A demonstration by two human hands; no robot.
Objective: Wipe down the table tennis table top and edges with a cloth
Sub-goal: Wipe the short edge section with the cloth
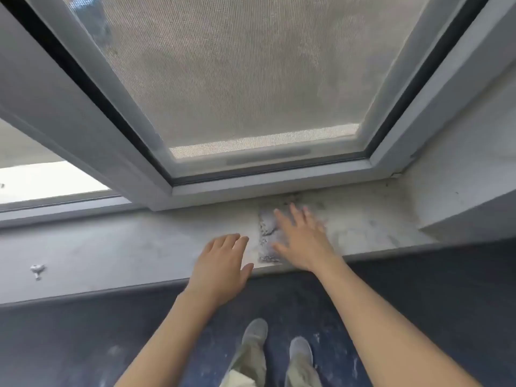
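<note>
A grey, dirty cloth [266, 236] lies flat on a pale stone windowsill [117, 247]. My right hand [303, 240] is over its right half with fingers spread and straight; the hand is blurred. My left hand [220, 261] rests flat on the sill just left of the cloth, fingers straight and together, thumb at the sill's front edge. Neither hand grips anything. No table tennis table is in view.
A grey window frame [265, 180] with a mesh screen [237, 79] rises behind the sill. A small metal part [37, 270] lies on the sill at far left. The wall reveal [460, 191] bounds the sill on the right. Below are a dark floor and my shoes [254, 333].
</note>
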